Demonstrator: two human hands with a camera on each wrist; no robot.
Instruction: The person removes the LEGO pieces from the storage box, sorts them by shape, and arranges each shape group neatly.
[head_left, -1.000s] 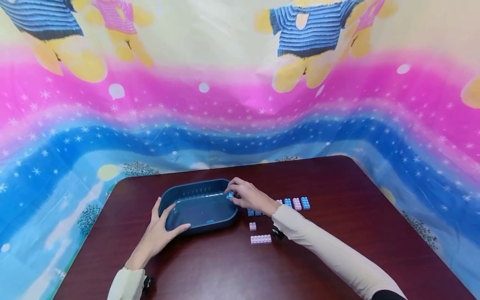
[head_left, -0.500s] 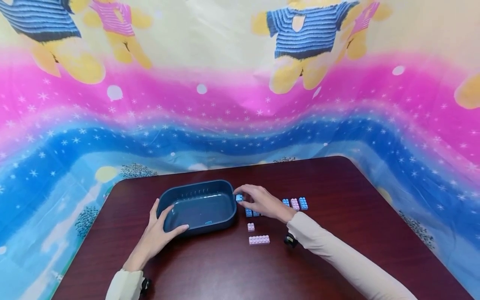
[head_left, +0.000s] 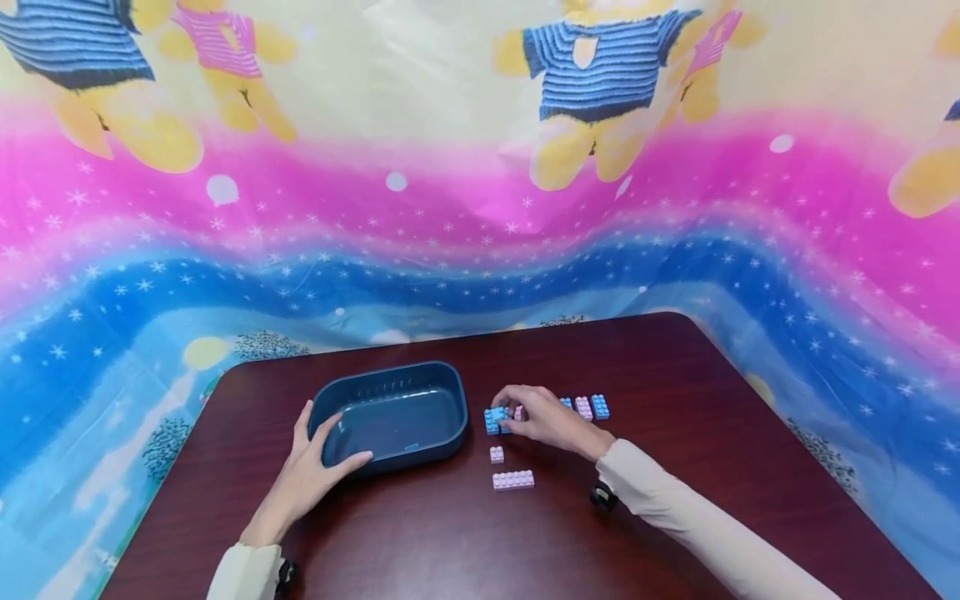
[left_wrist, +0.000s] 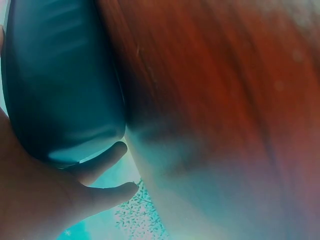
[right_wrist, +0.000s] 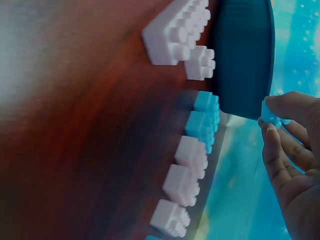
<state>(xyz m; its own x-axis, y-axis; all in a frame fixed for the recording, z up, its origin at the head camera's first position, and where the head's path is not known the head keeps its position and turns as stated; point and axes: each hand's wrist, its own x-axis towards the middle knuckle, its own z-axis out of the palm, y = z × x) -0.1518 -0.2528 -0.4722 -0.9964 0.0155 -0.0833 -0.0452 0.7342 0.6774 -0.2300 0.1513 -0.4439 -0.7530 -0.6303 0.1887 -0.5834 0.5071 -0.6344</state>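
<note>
My left hand [head_left: 306,471] holds the left end of a dark blue-grey plastic basin [head_left: 442,454], with the thumb over its near rim. In the left wrist view the fingers spread around the basin's end [left_wrist: 60,85]. My right hand [head_left: 551,417] pinches a small blue building block [right_wrist: 270,116] between thumb and fingertips, just over the left end of a row of blocks. Blue blocks [right_wrist: 197,122] and pink blocks [right_wrist: 181,184] make up this row, studs up and partly behind my hand in the head view. Nearer me lie a small pink block [head_left: 497,454] and a long pink block [head_left: 513,480].
The row's right end shows a pink block [head_left: 583,407] and a blue block [head_left: 600,406] beyond my right wrist. A dark red-brown wooden table [head_left: 420,542] carries everything. Behind its far edge hangs a printed cloth [head_left: 420,225]. A small blue patch shows inside the basin's near wall.
My right hand has moved right and slightly toward me, from the basin's right rim to the block row, with the blue block pinched throughout. The left hand stays at the basin.
</note>
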